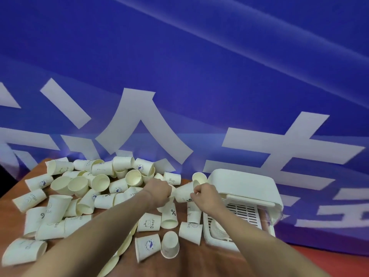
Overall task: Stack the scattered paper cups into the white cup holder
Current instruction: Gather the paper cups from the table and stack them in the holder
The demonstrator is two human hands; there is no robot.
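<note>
Several cream paper cups with small prints lie scattered in a heap over the brown table. The white cup holder stands at the table's right side, its lid raised, with a slotted tray and a few stacked cups lying inside it. My right hand grips a short stack of cups lying on its side just left of the holder. My left hand holds the other end of that stack, its fingers curled round it.
A large blue banner with white characters hangs right behind the table. The table's left edge runs close to the outer cups. More cups lie between my forearms near the front.
</note>
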